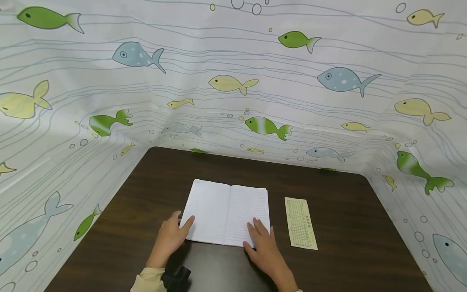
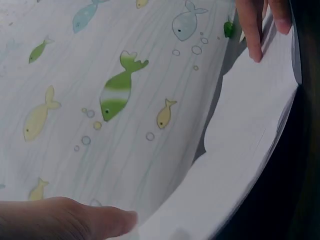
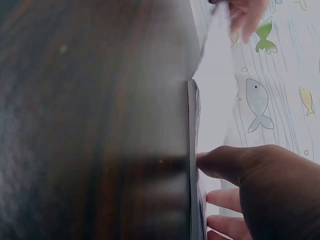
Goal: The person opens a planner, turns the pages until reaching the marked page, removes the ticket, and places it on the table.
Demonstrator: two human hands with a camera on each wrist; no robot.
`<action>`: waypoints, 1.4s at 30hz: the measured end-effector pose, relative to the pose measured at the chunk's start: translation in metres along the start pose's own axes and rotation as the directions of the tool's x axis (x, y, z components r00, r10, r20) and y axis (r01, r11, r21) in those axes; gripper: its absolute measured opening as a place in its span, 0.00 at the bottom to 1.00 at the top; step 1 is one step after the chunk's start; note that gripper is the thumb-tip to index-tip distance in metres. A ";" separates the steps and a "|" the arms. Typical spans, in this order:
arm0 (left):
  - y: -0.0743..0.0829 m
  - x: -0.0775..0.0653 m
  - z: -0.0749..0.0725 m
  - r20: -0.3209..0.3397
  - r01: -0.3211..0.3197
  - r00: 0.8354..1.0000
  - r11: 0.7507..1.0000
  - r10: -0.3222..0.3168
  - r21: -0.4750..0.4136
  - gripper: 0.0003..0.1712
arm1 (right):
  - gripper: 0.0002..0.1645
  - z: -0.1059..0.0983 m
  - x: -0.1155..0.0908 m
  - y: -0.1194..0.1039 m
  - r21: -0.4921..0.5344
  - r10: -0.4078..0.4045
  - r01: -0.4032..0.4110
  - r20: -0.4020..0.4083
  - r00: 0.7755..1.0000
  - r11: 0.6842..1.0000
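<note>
An open notebook (image 1: 209, 211) with white pages, the right one ruled, lies on the dark table. My left hand (image 1: 169, 235) grips its left edge, thumb over the page and fingers at the side. That left half looks raised off the table in the right wrist view, where part of the left hand (image 3: 247, 15) shows at the top. Spread over the lower right page, my right hand (image 1: 266, 249) rests with its fingers straight. Its thumb (image 3: 220, 162) touches the notebook's near edge in the right wrist view.
To the right of the notebook lies a yellow-green printed slip (image 1: 300, 223) with a table on it. A white sheet with fish drawings (image 1: 226, 83) surrounds the brown table (image 1: 343, 202) at the back and both sides. A black device (image 1: 176, 279) is strapped to the left wrist.
</note>
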State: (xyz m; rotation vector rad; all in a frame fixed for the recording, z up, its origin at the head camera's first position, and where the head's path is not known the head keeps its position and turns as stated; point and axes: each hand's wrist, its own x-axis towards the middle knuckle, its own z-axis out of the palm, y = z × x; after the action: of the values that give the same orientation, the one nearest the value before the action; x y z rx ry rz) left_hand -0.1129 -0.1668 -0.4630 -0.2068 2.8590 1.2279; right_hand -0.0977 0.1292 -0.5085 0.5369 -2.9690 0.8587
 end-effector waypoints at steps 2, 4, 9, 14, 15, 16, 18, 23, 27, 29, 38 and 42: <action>0.006 -0.002 0.001 -0.044 -0.041 0.998 0.999 0.040 -0.025 0.36 | 0.35 0.000 -0.001 0.001 0.013 0.004 -0.004 -0.007 1.000 1.000; 0.016 -0.004 0.006 -0.099 -0.123 0.988 0.991 0.117 -0.054 0.34 | 0.37 0.001 -0.001 0.002 0.043 0.030 -0.029 -0.015 0.999 0.999; 0.044 -0.011 0.032 -0.196 -0.381 0.912 0.921 0.359 -0.084 0.34 | 0.52 0.002 -0.001 0.004 0.117 0.152 -0.145 -0.053 0.987 0.982; 0.056 -0.014 0.059 -0.188 -0.533 0.834 0.845 0.519 -0.029 0.33 | 0.59 0.003 0.000 0.005 0.129 0.167 -0.155 -0.086 0.982 0.979; 0.057 -0.014 0.062 -0.180 -0.554 0.821 0.832 0.542 -0.022 0.33 | 0.59 0.003 0.000 0.005 0.130 0.162 -0.150 -0.088 0.983 0.980; 0.058 -0.014 0.066 -0.173 -0.574 0.808 0.819 0.563 -0.018 0.33 | 0.59 0.003 -0.001 0.006 0.133 0.160 -0.148 -0.088 0.983 0.980; 0.059 -0.013 0.072 -0.157 -0.606 0.787 0.795 0.597 -0.017 0.34 | 0.58 0.002 -0.001 0.006 0.138 0.153 -0.140 -0.091 0.984 0.980; 0.060 -0.010 0.082 -0.125 -0.654 0.752 0.757 0.648 -0.013 0.37 | 0.57 0.001 0.000 0.009 0.134 0.130 -0.114 -0.118 0.984 0.985; 0.058 -0.010 0.089 -0.098 -0.664 0.744 0.748 0.661 0.004 0.39 | 0.57 0.000 0.000 0.011 0.149 0.131 -0.111 -0.130 0.983 0.983; 0.058 -0.012 0.093 -0.075 -0.666 0.743 0.746 0.665 0.016 0.38 | 0.57 0.000 0.000 0.013 0.163 0.135 -0.113 -0.131 0.982 0.980; 0.052 -0.022 0.110 0.095 -0.681 0.733 0.727 0.674 0.093 0.33 | 0.51 0.000 0.002 0.024 0.225 0.143 -0.091 -0.227 0.963 0.970; 0.049 -0.025 0.117 0.178 -0.673 0.738 0.729 0.650 0.127 0.32 | 0.38 -0.003 -0.001 0.027 0.274 0.182 -0.110 -0.257 0.949 0.955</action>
State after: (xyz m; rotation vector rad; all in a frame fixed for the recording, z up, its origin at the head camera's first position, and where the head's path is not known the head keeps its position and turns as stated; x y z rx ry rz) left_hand -0.0984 -0.0458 -0.5070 0.9534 2.9883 0.9496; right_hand -0.1061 0.1521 -0.5202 0.1739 -2.6811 1.2302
